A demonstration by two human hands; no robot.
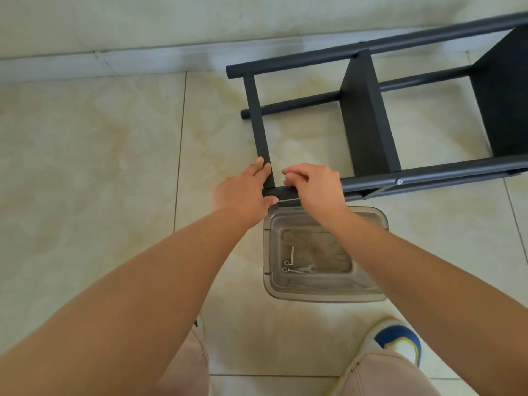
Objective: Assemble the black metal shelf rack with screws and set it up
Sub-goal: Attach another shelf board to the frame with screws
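The black metal shelf rack [368,121] lies on its side on the shiny beige tile floor [94,167], from the middle out to 2 o'clock. Its far long pole sits close to the pale wall edge [114,58] at 12 o'clock. Wide open floor spreads out to 9 o'clock. A clear plastic tub [325,292] sits just under the rack's near corner, toward 6 o'clock. Inside the tub lie a few silver screws [290,261] and a small silver wrench [307,270].

The rack has round poles, flat black shelf boards and a flat end bar [257,118]. One silver screw head [399,182] shows on the near pole.

The left hand [243,192] grasps the near corner, with fingers on the end bar and thumb under the pole. The right hand [314,187] is curled over the near pole, just beside the left one. I cannot tell if it pinches something small.

A blue and white shoe [400,341] shows at 5 o'clock.
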